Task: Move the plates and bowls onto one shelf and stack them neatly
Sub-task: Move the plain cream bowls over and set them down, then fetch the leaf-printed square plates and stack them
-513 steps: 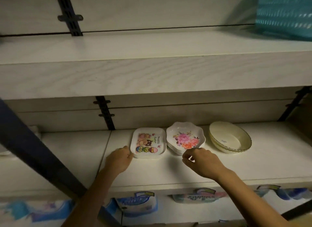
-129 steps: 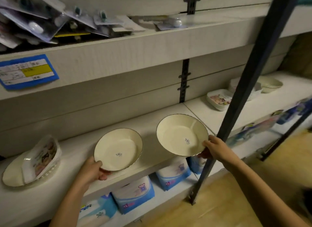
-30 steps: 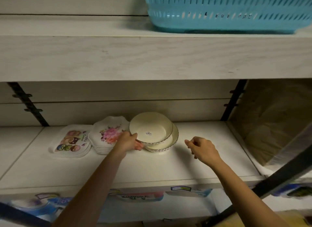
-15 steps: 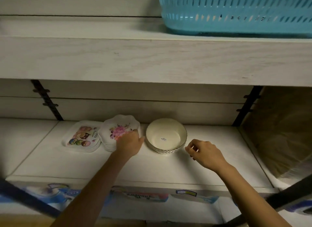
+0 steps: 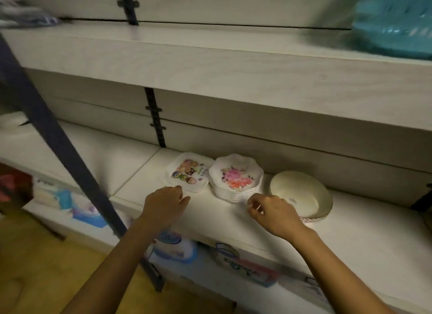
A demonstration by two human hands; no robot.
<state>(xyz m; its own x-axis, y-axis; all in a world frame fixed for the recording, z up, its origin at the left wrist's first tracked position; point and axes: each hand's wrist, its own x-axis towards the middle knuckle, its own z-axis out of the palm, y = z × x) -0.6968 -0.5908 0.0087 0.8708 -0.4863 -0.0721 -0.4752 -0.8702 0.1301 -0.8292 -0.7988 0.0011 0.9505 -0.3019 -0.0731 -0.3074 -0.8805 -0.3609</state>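
On the middle shelf (image 5: 350, 234), three piles stand in a row near the back wall: a stack of cartoon plates (image 5: 189, 172) at the left, a stack of floral plates (image 5: 236, 178) touching or just beside it, and a stack of cream bowls (image 5: 301, 194) a little apart at the right. The left hand (image 5: 163, 206) hovers just before the cartoon plates, its fingers loosely curled and holding nothing. The right hand (image 5: 273, 214) sits between the floral plates and the cream bowls, fingers curled in, thumb and forefinger close together by the floral rim; it grips nothing that I can see, though whether a fingertip touches the rim I cannot tell.

The gathering looks done here, all three piles sharing one shelf, so the step in hand is likely the tidying. The floral plates look slightly fanned at the front edge, and the lower bowls peek out under the top one. The next move probably calls for both hands to square each pile gently from its sides, without tipping it.
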